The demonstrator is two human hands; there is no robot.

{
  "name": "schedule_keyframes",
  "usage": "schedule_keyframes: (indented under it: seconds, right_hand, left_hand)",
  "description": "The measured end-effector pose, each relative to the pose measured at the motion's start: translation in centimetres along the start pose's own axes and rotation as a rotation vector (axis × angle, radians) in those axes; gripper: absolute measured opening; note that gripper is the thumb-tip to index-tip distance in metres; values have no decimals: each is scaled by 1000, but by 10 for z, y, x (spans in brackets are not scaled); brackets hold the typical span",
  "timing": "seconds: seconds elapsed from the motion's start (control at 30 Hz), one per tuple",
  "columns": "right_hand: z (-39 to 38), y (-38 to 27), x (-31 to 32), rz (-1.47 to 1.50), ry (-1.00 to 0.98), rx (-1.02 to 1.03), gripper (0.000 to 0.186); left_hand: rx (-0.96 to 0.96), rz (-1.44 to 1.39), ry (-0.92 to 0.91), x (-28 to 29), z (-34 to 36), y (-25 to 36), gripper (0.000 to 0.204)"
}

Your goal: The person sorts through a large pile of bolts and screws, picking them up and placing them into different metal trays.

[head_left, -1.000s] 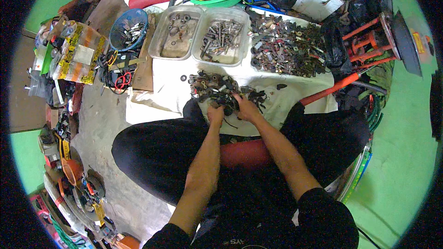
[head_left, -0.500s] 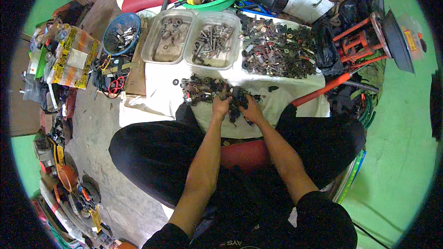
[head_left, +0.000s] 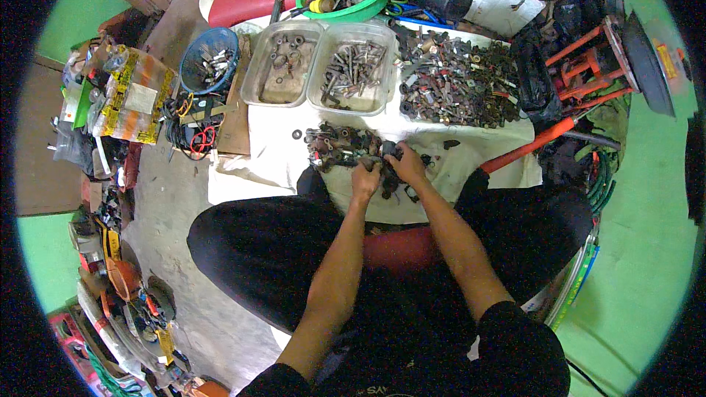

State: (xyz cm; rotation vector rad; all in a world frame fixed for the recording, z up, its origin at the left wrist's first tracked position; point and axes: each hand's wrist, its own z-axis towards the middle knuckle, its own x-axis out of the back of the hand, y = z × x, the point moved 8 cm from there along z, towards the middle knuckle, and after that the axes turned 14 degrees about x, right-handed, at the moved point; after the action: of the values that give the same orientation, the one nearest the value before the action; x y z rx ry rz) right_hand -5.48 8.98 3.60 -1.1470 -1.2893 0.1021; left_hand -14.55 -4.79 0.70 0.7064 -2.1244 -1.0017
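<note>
My two hands meet over a small heap of dark, greasy hardware [head_left: 340,145] on a white cloth [head_left: 276,129] in front of my lap. Curled fingers of my left hand [head_left: 365,179] press into the near right side of the heap; what they hold is hidden. Close beside it, my right hand [head_left: 409,167] grips a dark, rounded part [head_left: 389,149] between thumb and fingers. Several loose dark parts [head_left: 401,192] lie on the cloth between and below the hands. A single ring-shaped piece [head_left: 297,134] sits apart at the heap's left.
Behind the heap stand two clear plastic tubs, one with washers and rings [head_left: 266,95], one with bolts [head_left: 353,106]. A wide spread of mixed hardware [head_left: 460,81] covers the cloth at right. A blue basket [head_left: 193,55], a green basin [head_left: 353,11] and an orange-red metal bar [head_left: 533,143] surround them.
My right hand has moved slightly away from me, and my left a little nearer. The dark clump between them now looks more spread out. The whole view has shifted slightly.
</note>
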Motion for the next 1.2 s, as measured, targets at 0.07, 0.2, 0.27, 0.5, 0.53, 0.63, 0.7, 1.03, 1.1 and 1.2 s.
schedule_keyframes:
  seconds: [0.07, 0.2, 0.27, 0.5, 0.53, 0.63, 0.7, 1.03, 1.1, 1.2]
  right_hand:
    - [3, 2, 3, 23, -40, 13, 57]
    - [3, -29, 12, 220, -29, 103, 54]
    - [6, -47, 19, 312, 43, 176, 54]
    - [19, -90, 25, 933, -134, -120, 28]
    - [23, -101, 29, 1030, -121, -97, 27]
    - [27, -129, 31, 1268, -86, -62, 26]
    - [26, -164, 34, 1450, -120, -46, 21]
    - [48, -288, 47, 1233, -105, 95, 63]
    - [63, -318, 36, 1181, -142, 201, 63]
    - [88, -366, 23, 961, -55, 342, 62]
  left_hand:
    - [37, 187, -40, -3, -1, 10, 33]
    - [198, 120, -47, 15, -10, 23, 41]
    - [244, 42, 42, 34, -9, 33, 46]
    - [-23, 143, 5, 92, -15, 149, 40]
    - [-194, 96, 0, 99, -19, 173, 37]
    - [-292, 350, -83, 122, -23, 220, 29]
    - [-476, 455, -59, 148, -35, 256, 26]
    - [-553, 583, 8, 257, -42, 309, 18]
    - [-606, 574, 164, 293, -37, 308, 17]
    - [-582, 375, 263, 350, -39, 303, 15]
